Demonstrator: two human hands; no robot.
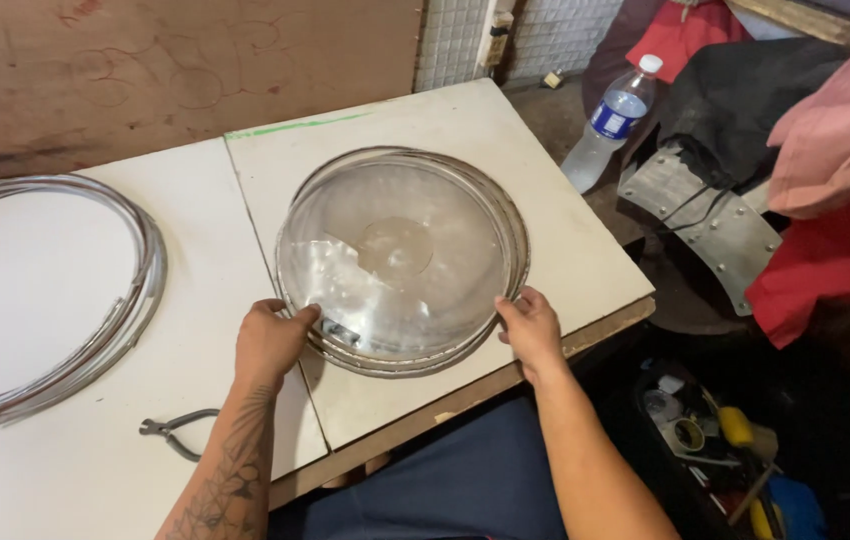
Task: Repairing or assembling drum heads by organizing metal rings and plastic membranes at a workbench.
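A large round clear glass lid (400,255) with a metal rim lies on the right white board (565,240). My left hand (270,342) grips its near-left edge, thumb over the rim. At the near-right edge of the same lid, my right hand (530,328) holds on. A small dark fitting shows under the glass near the left hand. The lid lies roughly flat on the board.
Several metal rim hoops (95,320) lie stacked on the left white board. Pliers (177,430) rest near the front edge. A plastic water bottle (610,125) stands on the floor at right, beside a metal plate (715,225), clothes, and a tool-filled box (715,440).
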